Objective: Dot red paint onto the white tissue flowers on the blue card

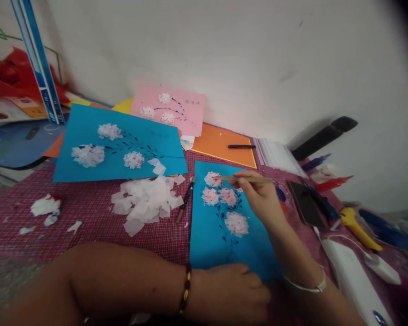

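Plaid cloth (98,226), mostly red; bright blue cards (204,244) (78,158); white flowers (237,223), seemingly red-flecked.

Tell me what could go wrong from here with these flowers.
The thin stick in the right hand might smear the flower at its tip. The left hand, low on the blue sheet, could shift it. The loose white paper pieces might scatter if bumped.

Left: a lane of checked cloth (95,219) runs between small white scraps (75,227) and the paper pile (148,199); the left forearm (132,277) bars its near end. Centre: a pen (187,198) narrows the strip between pile and right-hand blue sheet (204,242). Far: wall (231,59). Right: right forearm (297,251), dark slab (304,203) and yellow-handled tool (358,228) obstruct passage.
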`<state>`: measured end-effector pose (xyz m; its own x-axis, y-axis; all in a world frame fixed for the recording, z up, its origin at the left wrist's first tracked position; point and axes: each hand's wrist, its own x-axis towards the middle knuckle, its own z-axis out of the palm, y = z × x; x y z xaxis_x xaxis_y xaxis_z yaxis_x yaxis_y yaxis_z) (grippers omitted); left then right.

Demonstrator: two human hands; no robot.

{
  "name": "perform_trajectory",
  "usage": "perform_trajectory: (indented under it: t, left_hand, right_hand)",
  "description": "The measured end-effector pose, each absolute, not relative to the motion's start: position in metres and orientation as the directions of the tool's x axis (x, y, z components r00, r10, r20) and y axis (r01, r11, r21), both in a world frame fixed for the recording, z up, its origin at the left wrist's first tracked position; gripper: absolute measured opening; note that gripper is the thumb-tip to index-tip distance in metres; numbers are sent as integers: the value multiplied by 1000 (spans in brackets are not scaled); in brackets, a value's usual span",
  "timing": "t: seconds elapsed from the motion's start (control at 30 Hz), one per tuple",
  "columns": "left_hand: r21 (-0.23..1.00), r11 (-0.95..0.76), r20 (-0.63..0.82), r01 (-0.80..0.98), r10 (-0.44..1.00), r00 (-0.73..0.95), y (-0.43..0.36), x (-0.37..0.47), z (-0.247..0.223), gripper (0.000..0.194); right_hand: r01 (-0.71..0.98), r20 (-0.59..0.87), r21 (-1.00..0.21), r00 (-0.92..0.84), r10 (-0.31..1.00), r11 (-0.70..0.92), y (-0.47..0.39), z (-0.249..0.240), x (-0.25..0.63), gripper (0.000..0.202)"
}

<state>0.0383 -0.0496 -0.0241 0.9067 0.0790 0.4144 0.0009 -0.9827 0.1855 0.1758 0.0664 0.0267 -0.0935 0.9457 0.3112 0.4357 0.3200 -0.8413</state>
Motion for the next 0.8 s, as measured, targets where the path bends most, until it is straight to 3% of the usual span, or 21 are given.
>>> perform_trajectory:
  t: [0.47, 0.8]
  left_hand:
    - [199, -980, 410, 4, 87, 908, -47, 37, -21, 11]
    - [221, -975, 437, -2, 97, 894, -50, 39, -27, 10]
  right_hand:
    - [649, 269, -669, -242, 932, 361, 93, 6, 166, 29]
    - [564, 263, -752, -217, 940, 341, 88, 10, 171, 24]
